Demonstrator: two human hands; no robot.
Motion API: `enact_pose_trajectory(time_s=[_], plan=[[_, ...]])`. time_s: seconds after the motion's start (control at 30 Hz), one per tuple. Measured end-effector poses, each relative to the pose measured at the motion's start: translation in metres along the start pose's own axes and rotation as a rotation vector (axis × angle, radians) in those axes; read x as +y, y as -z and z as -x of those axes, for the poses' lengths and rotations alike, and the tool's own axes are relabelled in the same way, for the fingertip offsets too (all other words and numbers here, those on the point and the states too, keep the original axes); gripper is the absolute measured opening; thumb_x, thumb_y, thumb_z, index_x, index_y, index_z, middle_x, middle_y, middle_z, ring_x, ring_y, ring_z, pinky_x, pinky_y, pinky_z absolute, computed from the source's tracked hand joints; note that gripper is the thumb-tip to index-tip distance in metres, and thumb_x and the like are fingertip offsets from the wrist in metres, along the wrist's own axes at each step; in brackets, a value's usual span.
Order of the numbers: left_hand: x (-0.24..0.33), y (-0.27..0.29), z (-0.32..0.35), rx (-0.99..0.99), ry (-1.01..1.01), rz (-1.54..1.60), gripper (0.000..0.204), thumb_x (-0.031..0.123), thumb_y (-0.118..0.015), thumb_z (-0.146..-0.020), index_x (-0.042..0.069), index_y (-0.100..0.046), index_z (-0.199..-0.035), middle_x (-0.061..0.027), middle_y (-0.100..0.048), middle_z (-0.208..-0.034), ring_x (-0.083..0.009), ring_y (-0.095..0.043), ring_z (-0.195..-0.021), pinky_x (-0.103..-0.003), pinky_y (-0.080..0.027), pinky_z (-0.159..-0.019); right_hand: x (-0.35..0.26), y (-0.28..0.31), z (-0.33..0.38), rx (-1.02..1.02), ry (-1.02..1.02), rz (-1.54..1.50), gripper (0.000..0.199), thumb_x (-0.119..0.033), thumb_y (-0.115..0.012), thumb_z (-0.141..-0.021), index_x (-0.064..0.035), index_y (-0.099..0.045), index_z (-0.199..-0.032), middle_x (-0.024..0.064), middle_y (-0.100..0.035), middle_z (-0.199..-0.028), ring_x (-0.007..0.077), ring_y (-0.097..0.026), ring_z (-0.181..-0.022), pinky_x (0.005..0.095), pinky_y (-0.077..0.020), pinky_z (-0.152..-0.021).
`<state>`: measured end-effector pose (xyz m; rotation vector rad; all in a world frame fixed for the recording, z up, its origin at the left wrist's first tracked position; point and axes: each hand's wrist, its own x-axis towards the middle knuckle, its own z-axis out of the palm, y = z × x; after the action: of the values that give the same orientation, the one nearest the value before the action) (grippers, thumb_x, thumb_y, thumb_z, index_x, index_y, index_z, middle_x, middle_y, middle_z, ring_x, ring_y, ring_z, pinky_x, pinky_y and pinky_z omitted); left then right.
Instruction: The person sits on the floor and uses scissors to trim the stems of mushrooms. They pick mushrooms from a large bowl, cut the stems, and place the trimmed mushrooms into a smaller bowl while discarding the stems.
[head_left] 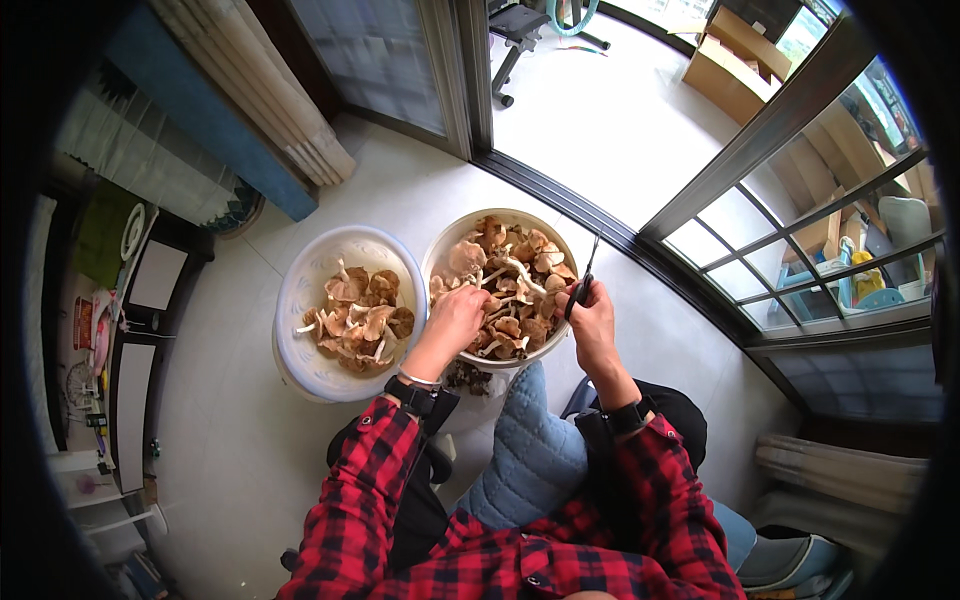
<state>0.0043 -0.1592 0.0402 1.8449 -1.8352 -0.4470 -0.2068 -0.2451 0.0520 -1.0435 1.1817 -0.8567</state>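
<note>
Brown mushrooms [520, 255] with pale stems fill a round cream basin [447, 229] in front of me. My left hand [463, 313] reaches over its left side, fingers bent and closed on a mushroom in the pile; the fingertips are partly hidden. At the basin's right rim, my right hand [595, 325] grips a pair of scissors [582, 289] by its black handles. The thin blades point up and away from me, clear of the mushrooms. To the left stands a pale blue-rimmed basin [299, 276] with a smaller heap of mushrooms [360, 318].
Dark trimmings [468, 378] lie on the floor by the near edge of the cream basin. A blue quilted cloth [530, 455] covers my lap. Beyond the basins runs a sliding-door track [560, 200]; a glazed door panel [790, 230] stands right. A curtain [270, 90] hangs at left.
</note>
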Motion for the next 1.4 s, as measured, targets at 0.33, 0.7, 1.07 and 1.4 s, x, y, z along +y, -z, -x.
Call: enact_pose_trajectory(time_s=[0.33, 0.7, 1.07, 1.4], plan=[[0.053, 0.0, 0.012, 0.228, 0.407, 1.353, 0.022, 0.015, -0.057, -0.099, 0.002, -0.06, -0.117, -0.0073, -0.065, -0.116, -0.0147, -0.058, -0.112, -0.028, -0.044, -0.1, -0.005, -0.018, 0.042, -0.264, -0.012, -0.198, 0.031, -0.005, -0.074, -0.081, -0.0067, -0.05, -0.101, -0.0023, -0.053, -0.087, 0.0064, -0.052, -0.079, 0.0217, -0.0449, -0.072], [0.051, 0.016, 0.061, 0.188, 0.737, 1.819, 0.034, 0.026, -0.048, -0.104, 0.004, -0.05, -0.13, -0.0114, -0.06, -0.129, -0.0212, -0.061, -0.113, -0.038, -0.051, -0.097, -0.017, -0.026, 0.056, -0.352, 0.05, -0.182, 0.024, -0.009, -0.071, -0.087, -0.0063, -0.05, -0.098, 0.0029, -0.06, -0.089, 0.0094, -0.056, -0.067, 0.0221, -0.0455, -0.061], [0.042, 0.019, 0.078, 0.064, 0.723, 1.961, 0.036, 0.028, -0.048, -0.103, 0.005, -0.05, -0.132, -0.0087, -0.061, -0.127, -0.0217, -0.061, -0.115, -0.039, -0.05, -0.1, -0.019, -0.037, 0.061, -0.489, 0.11, 0.076, 0.027, -0.004, -0.073, -0.085, -0.0026, -0.053, -0.102, 0.0019, -0.06, -0.1, 0.0093, -0.06, -0.091, 0.0248, -0.0498, -0.081], [0.054, 0.018, 0.079, 0.221, 0.731, 1.822, 0.022, 0.029, -0.051, -0.103, 0.009, -0.057, -0.11, -0.0033, -0.065, -0.101, -0.0141, -0.065, -0.092, -0.028, -0.055, -0.08, 0.001, -0.037, 0.058, -0.332, 0.369, 0.194, 0.019, 0.008, -0.064, -0.081, -0.0001, -0.05, -0.091, 0.0023, -0.056, -0.088, 0.0067, -0.059, -0.09, 0.0224, -0.0497, -0.08]])
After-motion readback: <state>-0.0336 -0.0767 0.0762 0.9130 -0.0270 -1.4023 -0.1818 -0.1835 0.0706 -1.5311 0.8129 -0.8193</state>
